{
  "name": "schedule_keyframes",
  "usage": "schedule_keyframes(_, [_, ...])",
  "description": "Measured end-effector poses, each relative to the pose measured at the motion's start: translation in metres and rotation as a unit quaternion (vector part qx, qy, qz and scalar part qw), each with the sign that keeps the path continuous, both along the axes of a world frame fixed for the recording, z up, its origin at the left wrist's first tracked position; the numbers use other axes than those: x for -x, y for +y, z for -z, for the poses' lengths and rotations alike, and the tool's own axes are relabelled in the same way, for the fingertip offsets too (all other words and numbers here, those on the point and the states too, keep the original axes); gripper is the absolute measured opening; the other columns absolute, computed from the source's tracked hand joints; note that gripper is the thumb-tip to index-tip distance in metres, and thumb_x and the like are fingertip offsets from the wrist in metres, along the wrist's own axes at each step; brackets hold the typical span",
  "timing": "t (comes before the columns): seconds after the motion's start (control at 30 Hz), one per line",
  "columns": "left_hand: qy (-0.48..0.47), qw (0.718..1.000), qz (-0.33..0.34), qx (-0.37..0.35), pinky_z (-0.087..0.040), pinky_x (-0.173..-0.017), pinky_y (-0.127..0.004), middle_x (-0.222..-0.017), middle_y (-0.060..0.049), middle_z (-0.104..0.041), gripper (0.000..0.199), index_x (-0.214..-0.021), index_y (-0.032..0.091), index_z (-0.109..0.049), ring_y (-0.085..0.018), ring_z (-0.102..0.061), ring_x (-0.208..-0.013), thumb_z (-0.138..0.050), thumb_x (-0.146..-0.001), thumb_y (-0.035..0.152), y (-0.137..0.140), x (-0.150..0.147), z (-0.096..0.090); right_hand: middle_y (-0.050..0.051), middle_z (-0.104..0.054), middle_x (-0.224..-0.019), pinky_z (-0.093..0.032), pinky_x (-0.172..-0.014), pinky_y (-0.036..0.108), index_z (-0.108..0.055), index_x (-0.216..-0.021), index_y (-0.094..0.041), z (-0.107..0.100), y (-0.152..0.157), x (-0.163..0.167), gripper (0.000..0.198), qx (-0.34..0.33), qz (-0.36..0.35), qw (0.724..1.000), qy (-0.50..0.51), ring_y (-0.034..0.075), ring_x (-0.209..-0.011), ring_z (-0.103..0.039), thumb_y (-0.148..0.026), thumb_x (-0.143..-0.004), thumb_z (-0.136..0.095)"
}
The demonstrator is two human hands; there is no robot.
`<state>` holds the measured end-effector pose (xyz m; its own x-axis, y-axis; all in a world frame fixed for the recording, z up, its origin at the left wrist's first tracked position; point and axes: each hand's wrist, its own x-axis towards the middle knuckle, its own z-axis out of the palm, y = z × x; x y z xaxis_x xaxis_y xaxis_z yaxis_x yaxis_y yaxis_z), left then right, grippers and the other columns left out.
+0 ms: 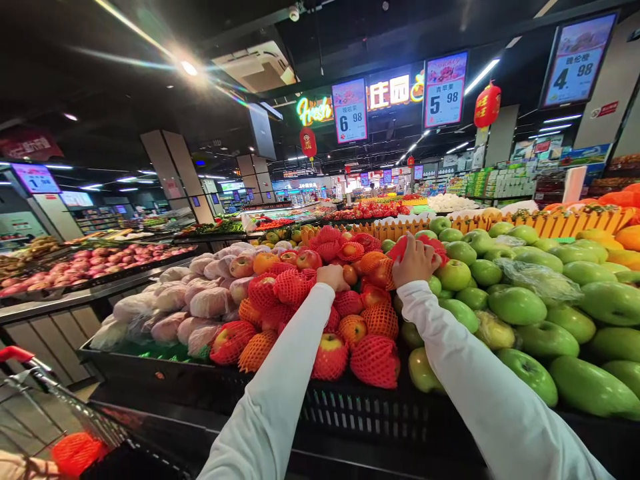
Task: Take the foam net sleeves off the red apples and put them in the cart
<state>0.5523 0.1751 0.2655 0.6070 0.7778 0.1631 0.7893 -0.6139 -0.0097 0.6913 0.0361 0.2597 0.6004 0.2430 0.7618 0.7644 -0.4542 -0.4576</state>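
Note:
My right hand (415, 262) is closed over a red foam fruit net (434, 245), above the border between the netted apples and the green apples (517, 305). Whether a fruit sits inside that net is hidden by my fingers. Among the red apples, my left hand (334, 277) has its fingers curled down, and what they grip cannot be made out. Around it lie apples in red foam nets (290, 287) and orange foam nets (380, 320). An apple with a red-yellow skin (331, 353) shows at the front of the black crate (365, 415).
Wrapped pinkish fruit (209, 301) fills the left side of the display. A shopping cart (30, 373) with a red netted item (79, 453) stands at lower left. Behind the apples runs a low orange picket divider (400, 229). Price screens (350, 112) hang overhead.

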Motion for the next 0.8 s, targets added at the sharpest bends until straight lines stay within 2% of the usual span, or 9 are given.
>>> schedule_keyframes(0.17, [0.000,1.000,0.004,-0.027,-0.056,-0.092,-0.039,-0.125,-0.024,-0.071,0.066,-0.123,0.012,-0.071,-0.037,-0.070,-0.116,-0.080,-0.072,0.053,-0.002,0.006,-0.002,0.017,-0.071,-0.117,-0.034,-0.104,0.052,-0.052,-0.142,-0.013,-0.003,-0.001,-0.003,0.056,-0.046,-0.035,0.998,-0.008,0.033,-0.111,-0.057,-0.015,-0.086,-0.049])
schedule_keyframes(0.27, [-0.034,0.999,0.008,-0.031,-0.055,-0.092,-0.040,-0.122,-0.024,-0.072,0.065,-0.119,0.011,-0.072,-0.039,-0.069,-0.116,-0.080,-0.071,0.055,-0.006,0.009,-0.004,0.014,-0.072,-0.104,-0.033,-0.104,0.052,-0.062,-0.121,-0.015,-0.005,-0.003,-0.007,0.040,-0.077,-0.036,0.996,-0.002,0.034,-0.111,-0.055,-0.018,-0.081,-0.055])
schedule_keyframes(0.37, [-0.146,0.988,0.011,-0.037,-0.053,-0.091,-0.040,-0.117,-0.021,-0.074,0.058,-0.110,0.012,-0.072,-0.038,-0.069,-0.115,-0.077,-0.075,0.058,-0.011,0.011,-0.008,0.014,-0.072,-0.096,-0.035,-0.097,0.050,-0.064,-0.092,-0.019,-0.005,-0.004,-0.013,0.014,-0.079,-0.045,0.996,-0.012,0.035,-0.109,-0.053,-0.024,-0.080,-0.058])
schedule_keyframes(0.43, [-0.249,0.967,0.021,-0.048,-0.052,-0.091,-0.039,-0.114,-0.018,-0.075,0.052,-0.106,0.015,-0.072,-0.035,-0.070,-0.111,-0.075,-0.078,0.058,-0.013,0.011,-0.010,0.014,-0.070,-0.089,-0.036,-0.092,0.047,-0.062,-0.084,-0.020,-0.006,-0.004,-0.014,0.010,-0.074,-0.053,0.996,-0.020,0.034,-0.103,-0.054,-0.029,-0.081,-0.059])
schedule_keyframes(0.53, [-0.407,0.912,0.034,-0.036,-0.051,-0.093,-0.038,-0.115,-0.015,-0.074,0.052,-0.114,0.017,-0.068,-0.031,-0.069,-0.110,-0.076,-0.080,0.055,-0.010,0.010,-0.012,0.012,-0.068,-0.082,-0.037,-0.090,0.045,-0.060,-0.085,-0.020,-0.007,-0.004,-0.010,0.019,-0.089,-0.041,0.995,-0.026,0.032,-0.093,-0.056,-0.039,-0.084,-0.058])
schedule_keyframes(0.6, [-0.518,0.854,0.035,0.009,-0.051,-0.092,-0.036,-0.113,-0.014,-0.074,0.049,-0.118,0.017,-0.065,-0.028,-0.070,-0.106,-0.071,-0.085,0.053,-0.006,0.009,-0.012,0.010,-0.066,-0.080,-0.037,-0.089,0.043,-0.059,-0.086,-0.020,-0.008,-0.003,-0.004,0.022,-0.102,-0.040,0.993,-0.033,0.029,-0.087,-0.057,-0.042,-0.086,-0.054])
schedule_keyframes(0.7, [-0.637,0.756,0.042,0.140,-0.052,-0.071,-0.031,-0.096,-0.009,-0.073,0.036,-0.107,0.017,-0.064,-0.020,-0.070,-0.077,-0.058,-0.096,0.051,-0.001,0.005,-0.012,0.010,-0.067,-0.079,-0.037,-0.090,0.042,-0.059,-0.085,-0.020,-0.009,-0.002,0.002,0.023,-0.093,-0.062,0.992,-0.053,0.028,-0.087,-0.059,-0.041,-0.088,-0.051])
schedule_keyframes(0.8, [-0.684,0.683,0.057,0.250,-0.044,-0.053,-0.026,-0.082,-0.005,-0.069,0.035,-0.096,0.017,-0.063,-0.014,-0.060,-0.055,-0.051,-0.100,0.050,-0.006,0.003,-0.013,0.009,-0.067,-0.077,-0.036,-0.090,0.042,-0.061,-0.087,-0.019,-0.007,-0.002,0.004,0.024,-0.056,-0.074,0.994,-0.061,0.027,-0.086,-0.060,-0.041,-0.089,-0.050])
